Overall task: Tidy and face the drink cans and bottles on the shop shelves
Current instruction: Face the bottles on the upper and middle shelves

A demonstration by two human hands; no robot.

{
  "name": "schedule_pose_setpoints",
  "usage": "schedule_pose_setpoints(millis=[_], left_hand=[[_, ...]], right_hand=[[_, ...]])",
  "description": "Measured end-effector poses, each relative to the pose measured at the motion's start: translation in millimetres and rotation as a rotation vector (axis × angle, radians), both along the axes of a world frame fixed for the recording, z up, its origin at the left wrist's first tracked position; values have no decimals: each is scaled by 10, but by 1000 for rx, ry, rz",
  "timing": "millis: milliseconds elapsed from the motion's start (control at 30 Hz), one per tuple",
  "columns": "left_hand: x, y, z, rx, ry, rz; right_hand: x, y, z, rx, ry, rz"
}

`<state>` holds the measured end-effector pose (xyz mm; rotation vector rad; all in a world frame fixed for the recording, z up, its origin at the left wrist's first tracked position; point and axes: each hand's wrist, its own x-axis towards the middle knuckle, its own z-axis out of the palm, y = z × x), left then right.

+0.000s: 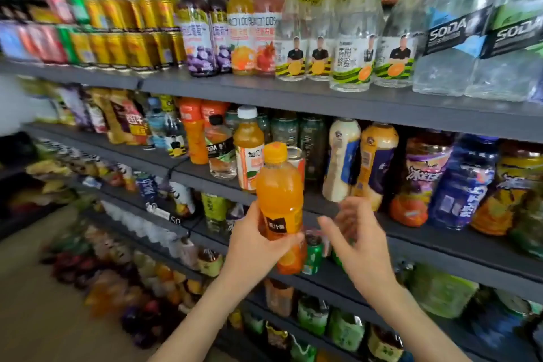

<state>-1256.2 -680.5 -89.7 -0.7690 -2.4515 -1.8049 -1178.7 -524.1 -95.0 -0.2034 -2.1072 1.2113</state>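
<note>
**Full juice bottle held off the shelf**

The orange plastic bottle [279,194] with an orange screw cap is upright in the air, in front of the middle grey metal shelf [411,244]. It is filled nearly to the neck, so it is probably weighty, stiff-walled and slick at the label. The lower body looks like the safest hold.

- **Left hand:** The left hand [258,241] grips it there, at 7 o'clock.
- **Right hand:** The right hand [352,232] is blurred, with fingers spread, and hovers empty at 4 o'clock.
- **On the shelf:** A white-capped juice bottle [249,153] stands at 11 o'clock and a silver-topped can [296,156] at 1 o'clock.
</note>
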Motion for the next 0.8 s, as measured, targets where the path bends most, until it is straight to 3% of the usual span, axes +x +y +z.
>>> schedule_pose_setpoints(millis=[67,167,433,667,800], left_hand=[[-15,-274,-54,1,0,96],[-133,-715,-131,-59,16,159],[-1081,-2060,-93,-71,53,185],[-2381,-3924,-61,-385,141,207],[-3137,-4743,27,-393,190,330]], right_hand=[[-176,-378,-35,4,-87,248],[-614,-883,-96,-11,-169,442],[-1777,-2198,-27,-36,-127,517],[-3209,-3723,-19,-251,-78,537],[-4057,-4350,114,-308,-55,483]])
